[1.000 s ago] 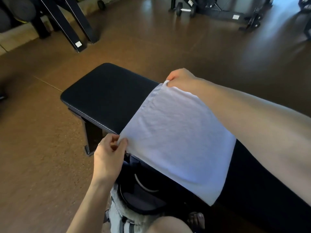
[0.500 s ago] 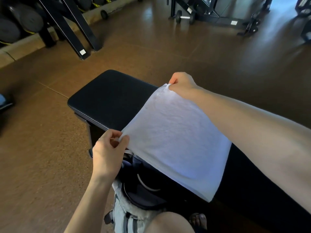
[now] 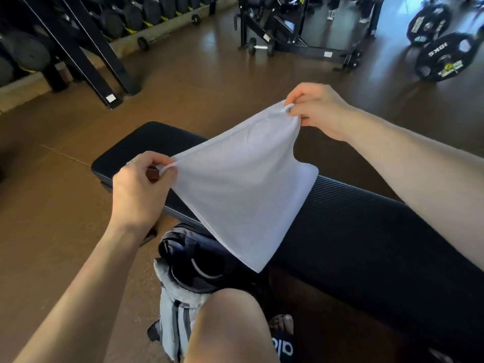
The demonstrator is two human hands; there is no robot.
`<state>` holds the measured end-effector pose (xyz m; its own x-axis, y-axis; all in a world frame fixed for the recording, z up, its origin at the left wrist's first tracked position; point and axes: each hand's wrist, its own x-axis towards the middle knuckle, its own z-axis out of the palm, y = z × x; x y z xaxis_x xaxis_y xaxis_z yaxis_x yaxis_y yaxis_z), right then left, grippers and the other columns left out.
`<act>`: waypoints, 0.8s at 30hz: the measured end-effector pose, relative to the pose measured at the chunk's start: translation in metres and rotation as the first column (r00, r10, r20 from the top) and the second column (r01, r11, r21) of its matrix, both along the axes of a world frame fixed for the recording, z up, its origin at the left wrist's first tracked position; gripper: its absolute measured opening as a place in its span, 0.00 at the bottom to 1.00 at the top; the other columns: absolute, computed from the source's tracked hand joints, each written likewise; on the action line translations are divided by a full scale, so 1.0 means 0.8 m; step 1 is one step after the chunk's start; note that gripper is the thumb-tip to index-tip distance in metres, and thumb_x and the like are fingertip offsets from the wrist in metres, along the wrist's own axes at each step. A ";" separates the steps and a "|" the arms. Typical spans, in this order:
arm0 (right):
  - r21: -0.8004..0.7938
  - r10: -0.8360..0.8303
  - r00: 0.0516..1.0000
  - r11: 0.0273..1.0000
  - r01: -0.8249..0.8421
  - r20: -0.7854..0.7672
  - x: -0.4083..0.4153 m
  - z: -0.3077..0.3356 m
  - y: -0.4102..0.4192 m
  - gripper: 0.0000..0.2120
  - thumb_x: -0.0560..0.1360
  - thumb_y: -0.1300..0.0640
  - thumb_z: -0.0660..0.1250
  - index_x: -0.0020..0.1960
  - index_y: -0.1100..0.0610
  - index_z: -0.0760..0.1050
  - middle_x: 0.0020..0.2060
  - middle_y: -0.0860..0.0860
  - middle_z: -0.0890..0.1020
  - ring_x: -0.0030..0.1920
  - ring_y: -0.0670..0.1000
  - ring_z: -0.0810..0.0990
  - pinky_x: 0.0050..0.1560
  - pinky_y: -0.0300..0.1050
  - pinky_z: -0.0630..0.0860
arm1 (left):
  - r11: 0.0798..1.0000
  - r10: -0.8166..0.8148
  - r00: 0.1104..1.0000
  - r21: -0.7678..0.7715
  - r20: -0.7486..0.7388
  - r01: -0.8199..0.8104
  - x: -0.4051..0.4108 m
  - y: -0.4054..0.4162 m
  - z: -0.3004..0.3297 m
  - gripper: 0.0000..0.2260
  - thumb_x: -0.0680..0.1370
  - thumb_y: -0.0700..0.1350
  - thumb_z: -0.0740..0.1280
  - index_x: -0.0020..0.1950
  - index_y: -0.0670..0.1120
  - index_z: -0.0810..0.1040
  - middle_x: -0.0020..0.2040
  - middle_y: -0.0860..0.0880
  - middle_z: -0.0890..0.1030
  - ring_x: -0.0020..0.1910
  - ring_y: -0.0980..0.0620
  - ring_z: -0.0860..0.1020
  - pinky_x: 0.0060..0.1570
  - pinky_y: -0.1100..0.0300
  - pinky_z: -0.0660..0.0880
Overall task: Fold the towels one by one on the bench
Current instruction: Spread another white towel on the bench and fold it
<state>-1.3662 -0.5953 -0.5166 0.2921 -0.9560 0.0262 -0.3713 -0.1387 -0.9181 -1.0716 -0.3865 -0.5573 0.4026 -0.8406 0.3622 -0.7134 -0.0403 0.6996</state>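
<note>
Left hand pinches one corner of the white towel between thumb and curled fingers, and the right hand pinches the opposite upper corner the same way, so both are closed on cloth and nothing else. Between them the towel hangs lifted, its top edge stretched from one hand to the other and bunched at each pinch, with the rest sagging below and toward the person over the black table; its lowest corner droops past the table's near edge, above a dark bag on the floor.

It looks light, thin and entirely limp (no stiffness to hold a fold by itself), so it will probably crease wherever tension drops. Corners and hemmed edges seem the right places to grip; a mid-cloth pinch would likely just gather it.
</note>
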 end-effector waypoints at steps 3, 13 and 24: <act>-0.029 0.021 1.000 0.999 -0.020 0.012 -0.030 0.020 0.021 0.07 0.74 0.66 0.71 0.48 0.56 0.82 0.51 0.58 0.85 0.51 0.52 0.84 0.53 0.48 0.83 | 1.000 -0.015 0.999 -0.017 0.031 0.016 -0.008 -0.002 0.022 0.05 0.80 0.43 0.70 0.54 0.46 0.84 0.48 0.50 0.83 0.46 0.53 0.79 0.43 0.68 0.72; -0.137 -0.006 0.996 0.990 0.018 0.087 -0.118 0.059 0.059 0.04 0.75 0.63 0.73 0.46 0.56 0.81 0.46 0.57 0.84 0.48 0.52 0.84 0.54 0.50 0.82 | 0.982 -0.172 0.985 0.075 -0.001 0.172 -0.036 -0.018 0.086 0.03 0.78 0.42 0.73 0.50 0.49 0.84 0.47 0.54 0.83 0.45 0.60 0.79 0.44 0.69 0.71; -0.146 -0.037 0.989 0.988 0.058 0.142 -0.146 0.067 0.084 0.06 0.73 0.66 0.73 0.42 0.58 0.77 0.47 0.66 0.81 0.49 0.56 0.82 0.55 0.51 0.81 | 0.960 -0.261 0.965 0.109 0.036 0.256 -0.049 -0.018 0.106 0.03 0.77 0.44 0.73 0.50 0.48 0.85 0.48 0.54 0.83 0.47 0.61 0.79 0.44 0.72 0.72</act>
<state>-1.4832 -0.5283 -0.4632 0.2302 -0.9510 0.2064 -0.2513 -0.2630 -0.9315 -1.1104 -0.4011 -0.4724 0.1500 -0.9475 0.2826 -0.7429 0.0806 0.6646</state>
